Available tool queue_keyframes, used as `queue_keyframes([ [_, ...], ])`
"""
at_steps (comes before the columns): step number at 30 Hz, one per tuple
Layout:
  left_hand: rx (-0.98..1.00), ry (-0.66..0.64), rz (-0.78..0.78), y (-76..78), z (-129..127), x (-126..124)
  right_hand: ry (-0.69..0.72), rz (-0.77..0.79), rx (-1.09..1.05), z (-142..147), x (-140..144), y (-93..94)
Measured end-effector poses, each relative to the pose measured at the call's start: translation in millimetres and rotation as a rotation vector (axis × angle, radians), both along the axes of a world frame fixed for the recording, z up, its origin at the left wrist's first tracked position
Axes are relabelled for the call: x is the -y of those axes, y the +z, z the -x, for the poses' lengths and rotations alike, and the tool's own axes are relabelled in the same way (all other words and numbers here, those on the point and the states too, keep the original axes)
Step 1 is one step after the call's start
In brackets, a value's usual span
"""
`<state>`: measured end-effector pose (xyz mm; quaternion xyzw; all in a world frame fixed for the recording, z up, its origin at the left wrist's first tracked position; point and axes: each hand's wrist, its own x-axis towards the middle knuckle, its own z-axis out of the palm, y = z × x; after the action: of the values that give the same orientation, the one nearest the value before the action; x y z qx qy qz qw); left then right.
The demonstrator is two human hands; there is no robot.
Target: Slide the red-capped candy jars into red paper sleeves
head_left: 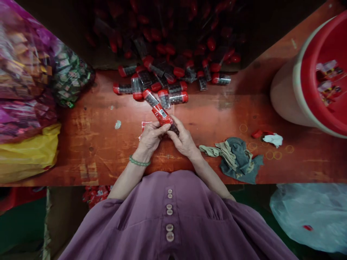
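Together, our left hand and right hand pinch one red-wrapped tube between the fingertips; beyond them a heap of unwrapped tubes waits on the table.

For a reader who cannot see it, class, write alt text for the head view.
Both hands, left hand and right hand, hold one red-labelled tube over a red wooden table. Red-capped tubes are piled beyond; a grey cloth lies to the right.
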<state>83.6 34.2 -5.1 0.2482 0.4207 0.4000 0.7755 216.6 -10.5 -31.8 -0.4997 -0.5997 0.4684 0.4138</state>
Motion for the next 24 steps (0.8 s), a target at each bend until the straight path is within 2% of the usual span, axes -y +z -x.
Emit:
queue_keyframes([
  [2,-0.030,0.057,-0.007,-0.7,-1,0,-0.051,-0.100,0.121,-1,-1,-1.6],
  [4,-0.053,0.080,-0.024,0.3,-1,0,-0.068,-0.153,0.150,-1,-1,-2.1],
  [9,0.004,0.045,-0.052,1.4,4,0,-0.078,-0.140,0.121,-2,-3,0.7],
  [12,-0.028,0.059,-0.088,-2.0,8,1,-0.071,-0.151,0.149,-1,-2,0.5],
  [19,-0.104,0.114,-0.036,-1.5,6,-2,-0.070,-0.195,0.192,1,-2,-2.9],
  [24,-0.027,0.098,-0.036,-2.7,2,-4,-0.080,-0.188,0.178,0,-3,-2.1],
])
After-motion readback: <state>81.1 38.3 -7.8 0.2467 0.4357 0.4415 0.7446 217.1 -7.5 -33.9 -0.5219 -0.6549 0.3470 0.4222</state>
